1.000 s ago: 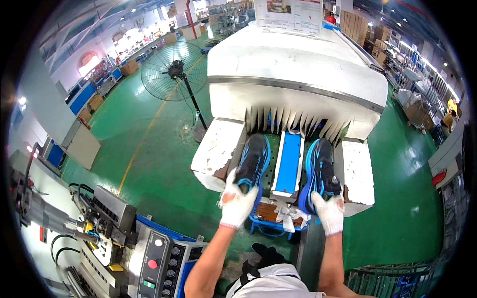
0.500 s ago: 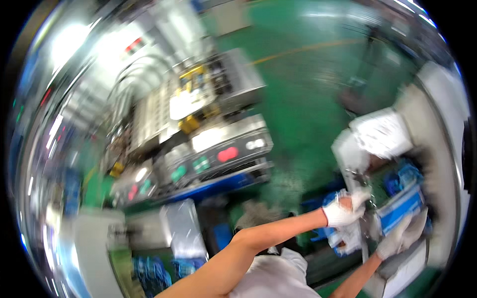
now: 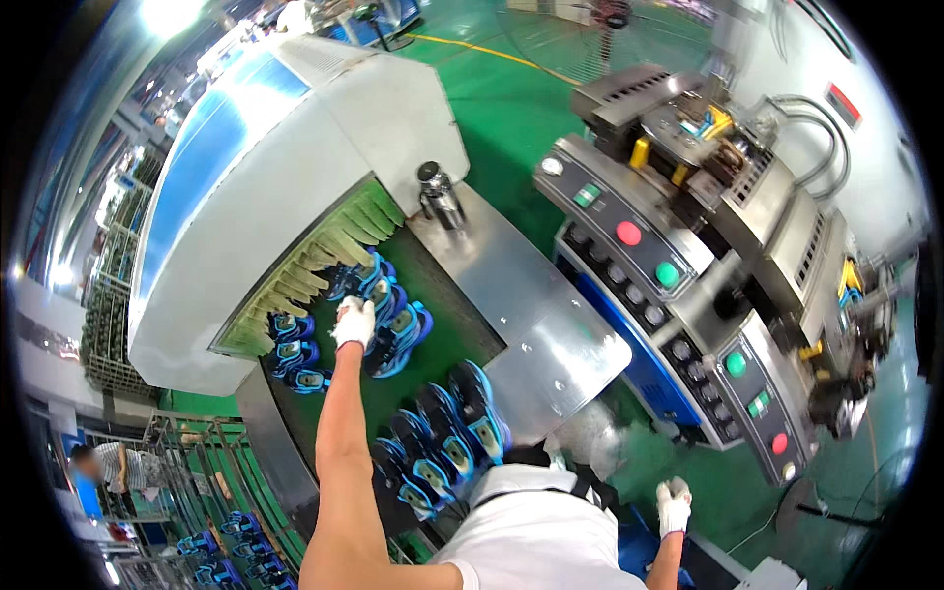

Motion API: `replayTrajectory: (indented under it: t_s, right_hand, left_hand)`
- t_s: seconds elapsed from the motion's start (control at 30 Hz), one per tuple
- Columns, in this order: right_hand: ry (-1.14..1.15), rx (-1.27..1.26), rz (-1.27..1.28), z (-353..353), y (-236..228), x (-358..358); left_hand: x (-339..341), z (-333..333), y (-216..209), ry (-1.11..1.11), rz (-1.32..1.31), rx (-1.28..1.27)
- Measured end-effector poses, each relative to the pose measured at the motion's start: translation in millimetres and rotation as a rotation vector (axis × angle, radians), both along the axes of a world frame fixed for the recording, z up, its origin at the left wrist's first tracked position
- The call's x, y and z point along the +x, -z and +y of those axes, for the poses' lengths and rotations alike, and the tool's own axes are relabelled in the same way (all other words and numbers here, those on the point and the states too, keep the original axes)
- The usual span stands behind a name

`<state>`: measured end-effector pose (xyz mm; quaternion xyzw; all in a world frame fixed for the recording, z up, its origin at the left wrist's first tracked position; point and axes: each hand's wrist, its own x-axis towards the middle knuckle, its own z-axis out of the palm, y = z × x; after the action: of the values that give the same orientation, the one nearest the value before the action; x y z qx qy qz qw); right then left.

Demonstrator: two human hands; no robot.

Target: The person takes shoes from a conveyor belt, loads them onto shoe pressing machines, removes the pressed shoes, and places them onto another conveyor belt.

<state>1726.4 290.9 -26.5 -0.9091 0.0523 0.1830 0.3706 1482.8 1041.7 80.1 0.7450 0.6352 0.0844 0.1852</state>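
My left hand [image 3: 354,324], in a white glove, stretches out over the dark belt [image 3: 433,295] at the mouth of a white machine. Its fingers are bent against a black and blue shoe [image 3: 374,280] among several shoes; the contact is partly hidden. Smaller shoes [image 3: 297,349] stand just left of the hand. Closer to my body, a row of black shoes with bright blue edges [image 3: 457,428] stands on the belt. My right hand [image 3: 674,506], gloved in white too, hangs at my right side with its fingers curled together and nothing visible in it.
A green strip curtain [image 3: 305,275] hangs in the opening of the white machine [image 3: 285,167]. A steel flask [image 3: 441,197] stands on the metal side table [image 3: 531,324]. To the right is a press with button panels [image 3: 629,231]. Racks [image 3: 211,462] with shoes stand at lower left.
My view has swung left, from the blue and white things at the right to the belt with shoes. My left hand now reaches among the shoes; my right hand is by my side.
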Motion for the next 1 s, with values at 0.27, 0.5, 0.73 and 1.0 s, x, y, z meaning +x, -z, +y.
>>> replayTrajectory:
  t_s: [0.27,0.5,0.73,1.0]
  right_hand:
    - [-0.186,-0.517,0.341,127,-106,8]
    - [-0.592,0.078,0.237,278,-104,44]
    - [-1.212,0.181,-0.331,434,-145,28]
    - [-0.61,0.523,0.3,311,-243,127]
  left_hand:
    - [8,-43,107,-0.058,0.109,0.118]
    - [7,-54,82,0.151,-0.332,0.255]
    - [150,-193,-85,0.81,-0.613,0.052]
    - [278,-253,-184,1.073,-0.898,0.133]
